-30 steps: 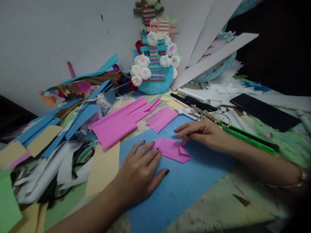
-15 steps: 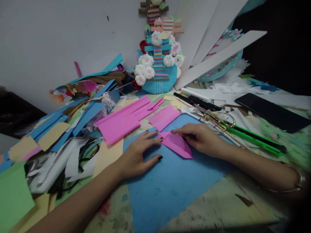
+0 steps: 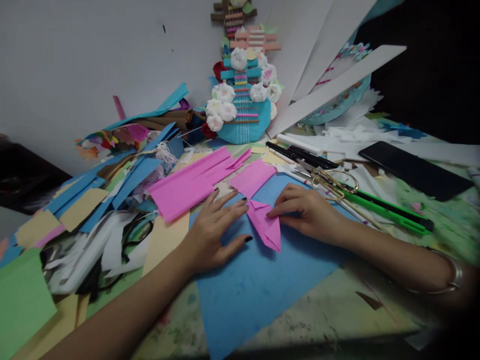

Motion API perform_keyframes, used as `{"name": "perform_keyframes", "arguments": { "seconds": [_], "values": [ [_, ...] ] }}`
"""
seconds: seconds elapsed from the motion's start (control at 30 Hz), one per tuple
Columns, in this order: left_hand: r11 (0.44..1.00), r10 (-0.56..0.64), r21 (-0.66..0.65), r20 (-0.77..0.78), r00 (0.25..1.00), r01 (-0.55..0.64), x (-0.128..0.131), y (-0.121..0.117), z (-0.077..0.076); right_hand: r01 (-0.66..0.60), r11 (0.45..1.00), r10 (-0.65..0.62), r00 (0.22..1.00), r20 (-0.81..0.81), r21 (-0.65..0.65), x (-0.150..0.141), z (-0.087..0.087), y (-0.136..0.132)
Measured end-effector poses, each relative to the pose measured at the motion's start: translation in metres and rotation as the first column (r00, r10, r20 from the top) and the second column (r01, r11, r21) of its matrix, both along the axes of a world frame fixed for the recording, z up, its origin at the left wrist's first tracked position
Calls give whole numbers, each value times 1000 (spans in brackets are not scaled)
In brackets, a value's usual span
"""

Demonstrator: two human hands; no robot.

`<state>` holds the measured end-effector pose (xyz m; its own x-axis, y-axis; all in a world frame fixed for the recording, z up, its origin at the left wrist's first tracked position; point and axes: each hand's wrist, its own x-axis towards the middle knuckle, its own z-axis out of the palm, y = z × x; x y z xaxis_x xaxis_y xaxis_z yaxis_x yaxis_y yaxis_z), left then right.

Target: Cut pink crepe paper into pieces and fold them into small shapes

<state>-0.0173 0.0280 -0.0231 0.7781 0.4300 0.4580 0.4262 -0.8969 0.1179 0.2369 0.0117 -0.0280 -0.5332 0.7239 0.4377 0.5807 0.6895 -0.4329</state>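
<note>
A small folded piece of pink paper (image 3: 265,227) rests on the blue sheet (image 3: 270,295), its lower end coming to a point. My right hand (image 3: 305,212) pinches its right edge between thumb and fingers. Palm down, my left hand (image 3: 217,232) lies on the blue sheet with fingers spread; its index fingertip is at the paper's upper left corner, and I cannot tell whether it touches. Just beyond the fingers lie a flat pink piece (image 3: 253,178) and a larger folded pink sheet (image 3: 183,192).
Gold-handled scissors (image 3: 335,182), black pens (image 3: 311,156), a green cutter (image 3: 390,212) and a black phone (image 3: 414,170) lie to the right. Paper scraps and strips (image 3: 84,207) crowd the left. A blue paper instrument (image 3: 243,117) with white flowers stands against the wall.
The folded pink paper has turned, so its lower point has swung left. My right hand has shifted from the paper's top to its right edge. My left fingers have lifted and spread slightly.
</note>
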Motion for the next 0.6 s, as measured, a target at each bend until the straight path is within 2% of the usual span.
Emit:
{"name": "perform_keyframes", "arguments": {
  "seconds": [0.1,0.17,0.27,0.33,0.4,0.53,0.6],
  "values": [
    [998,-16,61,154,988,7,6,-19,5,28,986,-37,998,48,162,-7,2,-9],
    [999,-1,48,154,988,-7,11,-36,7,37,963,-70,991,114,267,-15,3,-17],
    [986,12,164,102,995,-29,15,-55,4,28,910,-108,979,171,414,-28,5,-29],
    [965,13,259,103,995,-39,14,-58,1,22,885,-111,980,164,465,-33,7,-33],
    [952,-2,305,96,995,-27,11,-54,-1,13,894,-87,985,146,448,-34,8,-34],
    [960,4,278,64,998,-22,3,-39,0,-33,968,-4,989,148,249,-22,5,-24],
    [968,35,244,64,997,-49,-1,-33,0,-5,984,-18,992,124,179,-12,2,-17]
  ]
}}
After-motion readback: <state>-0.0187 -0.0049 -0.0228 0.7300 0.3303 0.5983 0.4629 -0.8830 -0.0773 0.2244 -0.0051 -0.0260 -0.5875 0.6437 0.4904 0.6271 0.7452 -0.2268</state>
